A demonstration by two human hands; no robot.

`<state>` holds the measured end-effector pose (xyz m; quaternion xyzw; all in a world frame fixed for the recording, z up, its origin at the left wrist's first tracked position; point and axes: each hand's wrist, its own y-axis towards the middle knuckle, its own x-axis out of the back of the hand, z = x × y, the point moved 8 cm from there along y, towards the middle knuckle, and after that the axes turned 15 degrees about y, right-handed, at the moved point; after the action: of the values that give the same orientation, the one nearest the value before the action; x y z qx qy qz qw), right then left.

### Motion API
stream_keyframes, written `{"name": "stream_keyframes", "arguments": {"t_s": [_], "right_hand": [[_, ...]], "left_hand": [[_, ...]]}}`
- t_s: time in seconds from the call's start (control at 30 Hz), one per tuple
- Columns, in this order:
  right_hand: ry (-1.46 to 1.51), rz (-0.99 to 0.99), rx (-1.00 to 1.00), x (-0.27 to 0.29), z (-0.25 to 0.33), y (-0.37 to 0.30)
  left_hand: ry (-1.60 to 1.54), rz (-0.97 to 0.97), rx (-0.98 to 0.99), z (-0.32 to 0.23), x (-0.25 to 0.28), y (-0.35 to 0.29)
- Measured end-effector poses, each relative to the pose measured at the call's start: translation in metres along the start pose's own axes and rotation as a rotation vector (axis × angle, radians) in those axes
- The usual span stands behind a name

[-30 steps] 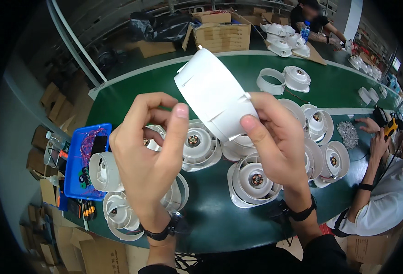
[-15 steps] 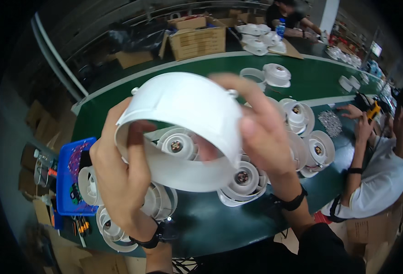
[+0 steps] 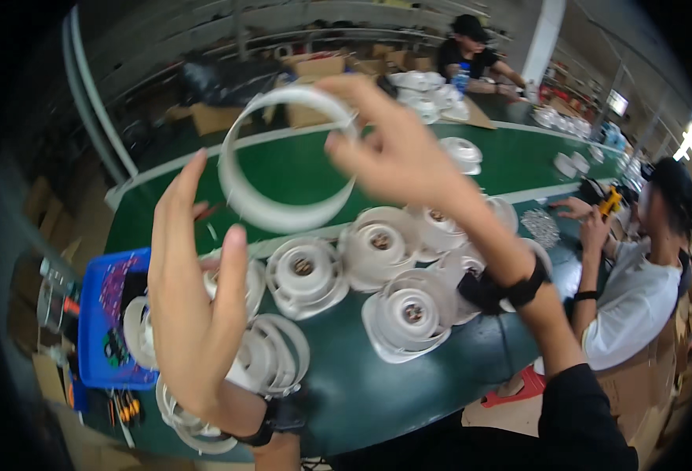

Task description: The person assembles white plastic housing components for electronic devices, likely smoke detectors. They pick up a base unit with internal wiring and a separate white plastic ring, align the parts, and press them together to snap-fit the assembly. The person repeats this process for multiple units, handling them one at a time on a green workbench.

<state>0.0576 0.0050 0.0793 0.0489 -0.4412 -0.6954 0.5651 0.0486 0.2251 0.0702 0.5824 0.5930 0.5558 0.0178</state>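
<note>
My right hand (image 3: 401,145) grips the edge of a white plastic ring (image 3: 271,213) between thumb and fingers. The ring is tilted, and green belt shows through its opening. Lower on the left, my left hand (image 3: 193,306) is raised with fingers and thumb apart, holding nothing. Below the ring stand several round white plastic housings, among them one housing (image 3: 304,271) in the middle and another housing (image 3: 410,314) to its right, each with a small dark centre. Beside my left wrist are more white housings (image 3: 271,357), partly hidden by the hand.
A blue tray (image 3: 87,330) with coloured wires stands at the left, with orange-handled tools (image 3: 126,408) near it. A green belt (image 3: 408,169) runs behind the housings. To the right a co-worker (image 3: 636,275) holds a yellow tool (image 3: 611,202) near a pile of small metal parts (image 3: 540,228).
The ring has moved up and away from me in my right hand, turning so its opening shows. My left hand has let go of it and opened.
</note>
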Motion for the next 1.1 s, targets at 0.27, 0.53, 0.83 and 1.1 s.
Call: {"name": "stream_keyframes", "arguments": {"t_s": [0.27,0.53,0.83,1.1], "right_hand": [[-0.081,0.342,-0.941,-0.074,-0.238,0.023],[-0.464,0.423,-0.734,-0.140,-0.222,0.025],[-0.192,1.219,-0.645,-0.190,-0.206,-0.045],[-0.145,1.022,-0.795,-0.157,-0.239,-0.019]], "left_hand": [[-0.065,0.356,-0.102,0.032,0.001,-0.027],[-0.190,0.425,-0.033,0.041,0.003,-0.031],[-0.168,0.399,0.021,0.038,-0.005,-0.025],[-0.070,0.451,0.066,0.042,-0.005,-0.025]]}}
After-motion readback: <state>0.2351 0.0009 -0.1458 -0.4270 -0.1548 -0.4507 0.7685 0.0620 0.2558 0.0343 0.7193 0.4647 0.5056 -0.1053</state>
